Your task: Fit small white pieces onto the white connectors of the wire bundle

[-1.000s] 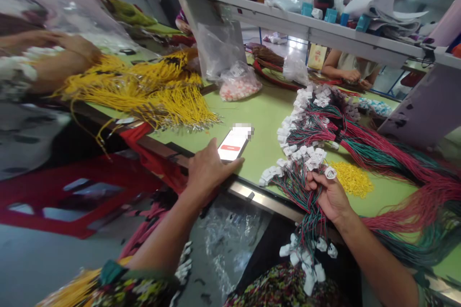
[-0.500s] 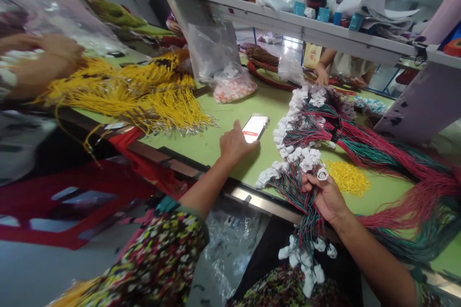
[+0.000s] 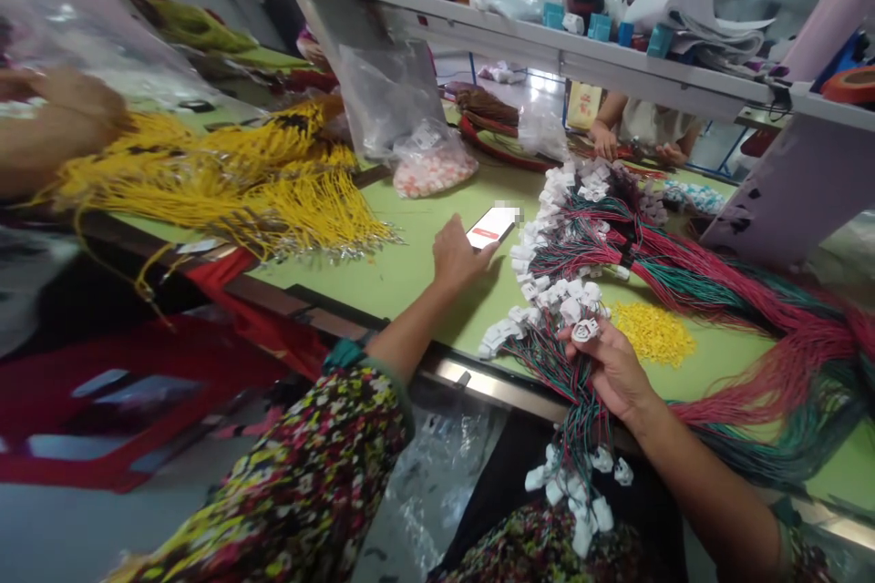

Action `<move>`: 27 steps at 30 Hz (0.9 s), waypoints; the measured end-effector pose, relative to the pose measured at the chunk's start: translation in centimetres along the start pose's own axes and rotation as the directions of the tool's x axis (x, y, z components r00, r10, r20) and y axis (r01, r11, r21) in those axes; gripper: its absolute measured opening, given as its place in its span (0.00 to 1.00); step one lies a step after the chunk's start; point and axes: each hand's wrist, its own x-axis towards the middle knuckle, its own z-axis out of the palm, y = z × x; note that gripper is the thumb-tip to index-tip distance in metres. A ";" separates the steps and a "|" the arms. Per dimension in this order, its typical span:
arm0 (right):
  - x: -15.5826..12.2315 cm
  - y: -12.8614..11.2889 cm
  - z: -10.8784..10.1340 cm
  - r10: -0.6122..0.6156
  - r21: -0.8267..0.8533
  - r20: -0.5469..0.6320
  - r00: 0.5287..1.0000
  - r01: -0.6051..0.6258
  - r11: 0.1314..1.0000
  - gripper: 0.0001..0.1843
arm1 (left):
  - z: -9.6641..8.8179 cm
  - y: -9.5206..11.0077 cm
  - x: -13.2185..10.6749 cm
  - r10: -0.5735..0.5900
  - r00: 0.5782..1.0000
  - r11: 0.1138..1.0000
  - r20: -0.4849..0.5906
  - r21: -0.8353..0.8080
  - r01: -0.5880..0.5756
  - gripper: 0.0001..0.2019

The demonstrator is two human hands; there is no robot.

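Observation:
My left hand (image 3: 457, 253) is closed on the near left edge of a phone (image 3: 487, 232) with a lit screen, tilted over the green table top. A shadow lies beneath the phone and hand. My right hand (image 3: 619, 373) pinches a white plastic connector (image 3: 586, 329) between thumb and fingers. Around that hand lies a bundle of thin red, green and dark wires (image 3: 578, 401) with white connectors (image 3: 581, 510) hanging over the table edge. More white connectors (image 3: 502, 337) sit on the table side of this bundle. Small yellow pieces (image 3: 653, 333) are heaped beside my right hand.
A larger tied bundle of red and green wires (image 3: 717, 278) stretches to the right. Yellow cables (image 3: 273, 191) lie at left, near a co-worker's blurred arm (image 3: 61, 132). A clear bag of orange and white pieces (image 3: 434, 166) stands behind. A shelf (image 3: 581, 59) crosses above; a red stool (image 3: 170, 392) stands lower left.
My left hand has moved the phone slightly right and away from me. My right hand has turned a little, bringing the pinched connector left relative to the hand. The view has shifted slightly.

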 end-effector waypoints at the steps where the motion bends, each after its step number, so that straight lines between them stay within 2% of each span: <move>1: 0.1 0.0 -0.1 0.009 0.005 -0.012 1.000 -0.009 1.000 0.23 | -0.3 0.5 -0.9 0.018 0.998 0.998 -0.053 -0.062 -0.021 0.36; 3: 0.1 0.1 -0.2 0.015 0.012 -0.038 0.999 -0.015 1.000 0.20 | -1.4 1.7 -3.6 0.037 0.991 0.986 -0.130 -0.159 -0.058 0.26; 4: 0.2 0.2 -0.2 0.009 0.014 -0.047 0.999 -0.009 1.000 0.20 | -2.1 2.5 -5.5 0.048 0.981 0.924 -0.189 -0.363 -0.116 0.20; 5: 0.1 0.2 -0.2 -0.007 0.014 -0.054 0.999 0.008 1.000 0.20 | -2.9 3.3 -7.7 0.078 0.984 0.830 -0.162 -0.536 -0.154 0.15; 6: 0.1 0.2 -0.1 -0.034 0.011 -0.059 0.998 0.035 0.999 0.21 | -3.7 4.2 -10.0 0.105 0.991 0.738 -0.083 -0.661 -0.134 0.12; 7: 0.0 0.2 0.0 -0.070 0.006 -0.063 0.996 0.071 0.997 0.22 | -4.4 5.0 -12.3 0.125 0.992 0.669 0.034 -0.741 -0.058 0.10; 9: -0.2 0.2 0.4 -0.145 -0.013 -0.057 0.988 0.144 0.989 0.25 | -5.5 6.7 -16.6 0.196 0.940 0.586 0.278 -0.802 0.115 0.08; 11: -0.6 0.0 0.8 -0.194 -0.045 -0.036 0.980 0.192 0.980 0.27 | -5.8 8.0 -19.8 0.212 0.900 0.513 0.381 -0.827 0.229 0.13; 12: -0.8 -0.1 0.9 -0.209 -0.068 -0.024 0.978 0.207 0.976 0.27 | -5.7 8.5 -20.8 0.192 0.904 0.474 0.382 -0.843 0.255 0.16; 14: -1.4 -0.4 1.0 -0.240 -0.131 0.000 0.971 0.238 0.962 0.27 | -5.1 9.4 -21.8 0.156 0.913 0.418 0.377 -0.863 0.285 0.21; 18: -2.9 -1.1 0.8 -0.320 -0.301 0.103 0.942 0.336 0.893 0.27 | -3.6 10.7 -21.9 0.117 0.907 0.322 0.404 -0.880 0.351 0.28; 20: -3.7 -1.6 0.6 -0.316 -0.354 0.151 0.937 0.350 0.867 0.25 | -3.3 11.3 -21.7 0.141 0.885 0.272 0.444 -0.877 0.396 0.25; 22: -4.6 -2.2 0.4 -0.312 -0.393 0.179 0.933 0.358 0.847 0.20 | -3.3 11.7 -21.2 0.234 0.845 0.276 0.480 -0.867 0.416 0.19; 23: -4.9 -2.5 0.3 -0.321 -0.414 0.193 0.927 0.373 0.830 0.19 | -3.3 11.9 -21.0 0.297 0.828 0.304 0.475 -0.869 0.389 0.16; 25: -5.4 -3.0 0.0 -0.363 -0.467 0.221 0.905 0.425 0.775 0.18 | -3.4 12.0 -20.3 0.415 0.811 0.367 0.412 -0.892 0.265 0.11; 27: -5.7 -3.4 -0.4 -0.436 -0.539 0.232 0.869 0.488 0.686 0.17 | -3.1 11.9 -19.9 0.486 0.806 0.378 0.339 -0.913 0.155 0.10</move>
